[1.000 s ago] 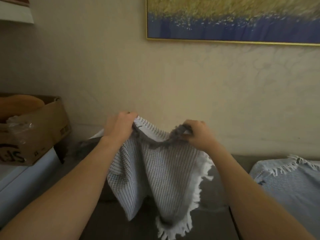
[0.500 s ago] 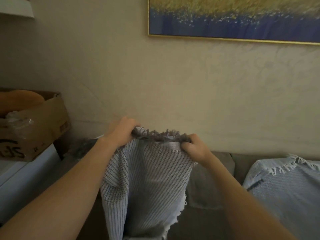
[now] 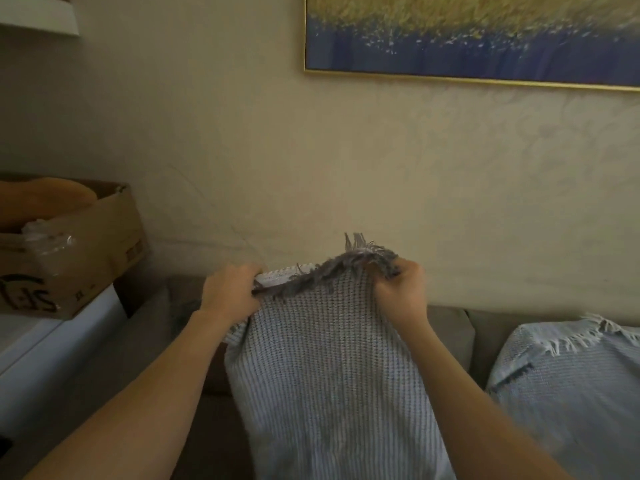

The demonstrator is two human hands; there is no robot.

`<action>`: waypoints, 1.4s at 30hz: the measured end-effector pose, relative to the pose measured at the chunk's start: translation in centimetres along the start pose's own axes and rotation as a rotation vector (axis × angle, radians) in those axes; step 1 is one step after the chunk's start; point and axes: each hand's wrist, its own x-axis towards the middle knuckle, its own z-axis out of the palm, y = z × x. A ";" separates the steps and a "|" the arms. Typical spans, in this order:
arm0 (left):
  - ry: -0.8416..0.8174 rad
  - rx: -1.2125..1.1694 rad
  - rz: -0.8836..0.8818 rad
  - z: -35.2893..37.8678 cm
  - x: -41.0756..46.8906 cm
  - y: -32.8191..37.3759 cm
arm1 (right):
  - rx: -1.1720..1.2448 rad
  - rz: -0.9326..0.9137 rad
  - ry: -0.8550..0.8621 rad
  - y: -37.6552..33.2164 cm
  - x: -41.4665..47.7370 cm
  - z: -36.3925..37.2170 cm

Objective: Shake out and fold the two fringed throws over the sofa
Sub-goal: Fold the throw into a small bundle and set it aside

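I hold a grey-and-white waffle-weave throw up in front of me by its dark fringed top edge. My left hand grips the left end of that edge and my right hand grips the right end. The cloth hangs straight down between my forearms and runs out of the frame at the bottom. A second, pale blue throw with a white fringe lies draped on the grey sofa at the right, apart from my hands.
A cardboard box with an orange cushion and plastic wrap sits on a white unit at the left. Behind the sofa is a beige wall with a gold-framed painting at the upper right.
My hands have drawn the fringed edge taut and lifted it slightly; the throw now hangs flatter and wider between them, with its white side fringe gone from sight.
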 end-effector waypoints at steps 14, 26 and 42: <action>0.028 -0.441 -0.051 -0.4 1.0 2.9 | 0.241 0.041 -0.097 -1.7 -1.7 -0.4; 0.489 -0.508 -0.394 -3.0 2.4 4.0 | -0.149 0.124 -0.039 3.2 0.6 -2.5; 0.696 -0.609 -0.586 -4.0 1.4 2.8 | -0.407 0.032 0.165 2.0 -1.0 -1.5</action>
